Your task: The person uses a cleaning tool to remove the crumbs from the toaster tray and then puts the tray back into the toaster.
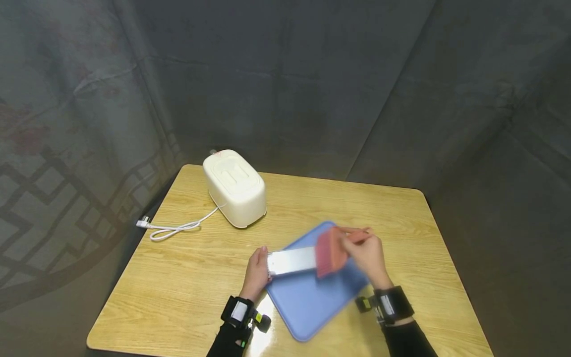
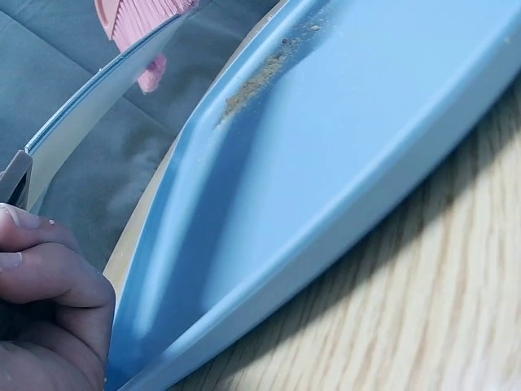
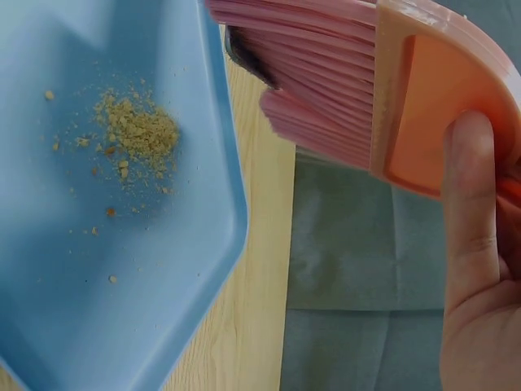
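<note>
My left hand grips one end of a thin, shiny metal crumb tray, raised over a blue plastic tray. In my right hand is a small orange hand brush, its pink bristles at the crumb tray's far end. The right wrist view shows my thumb laid along the brush's flat body. A pile of pale brown crumbs lies in the blue tray, with loose bits scattered around it. In the left wrist view, the crumb tray slants up toward the bristles.
A cream-white toaster stands at the back left of the wooden table. Its white cord lies looped, with the plug at the table's left edge. Grey cloth hangs behind the table.
</note>
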`<state>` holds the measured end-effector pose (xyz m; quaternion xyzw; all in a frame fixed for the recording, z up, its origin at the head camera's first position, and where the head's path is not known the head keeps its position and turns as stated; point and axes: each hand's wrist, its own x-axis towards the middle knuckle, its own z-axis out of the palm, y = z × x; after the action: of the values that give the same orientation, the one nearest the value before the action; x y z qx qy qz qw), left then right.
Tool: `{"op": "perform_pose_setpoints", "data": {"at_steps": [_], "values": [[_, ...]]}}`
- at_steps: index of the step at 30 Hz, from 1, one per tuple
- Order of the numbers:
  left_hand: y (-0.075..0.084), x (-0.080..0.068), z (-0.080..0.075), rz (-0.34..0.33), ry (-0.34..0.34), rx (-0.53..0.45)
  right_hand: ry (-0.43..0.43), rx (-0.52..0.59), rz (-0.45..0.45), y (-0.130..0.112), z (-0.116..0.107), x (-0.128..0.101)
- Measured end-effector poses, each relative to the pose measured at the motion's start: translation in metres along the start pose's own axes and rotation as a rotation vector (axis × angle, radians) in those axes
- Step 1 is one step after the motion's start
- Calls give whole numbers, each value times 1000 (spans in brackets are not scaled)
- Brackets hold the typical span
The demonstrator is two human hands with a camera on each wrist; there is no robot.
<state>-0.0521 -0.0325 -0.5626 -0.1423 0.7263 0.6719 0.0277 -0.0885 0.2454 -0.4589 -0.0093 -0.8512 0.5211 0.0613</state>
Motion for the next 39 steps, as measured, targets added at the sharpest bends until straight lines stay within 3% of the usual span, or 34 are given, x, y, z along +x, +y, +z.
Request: {"op": "perform_pose_setpoints", "data": {"at_steps": [15,39], "values": [[-1,1,-1,-9,6,1,68,-25,3,2,0,-5],[-2,3,0,-13,34,15,17,17,88,7,-5,-8]]}}
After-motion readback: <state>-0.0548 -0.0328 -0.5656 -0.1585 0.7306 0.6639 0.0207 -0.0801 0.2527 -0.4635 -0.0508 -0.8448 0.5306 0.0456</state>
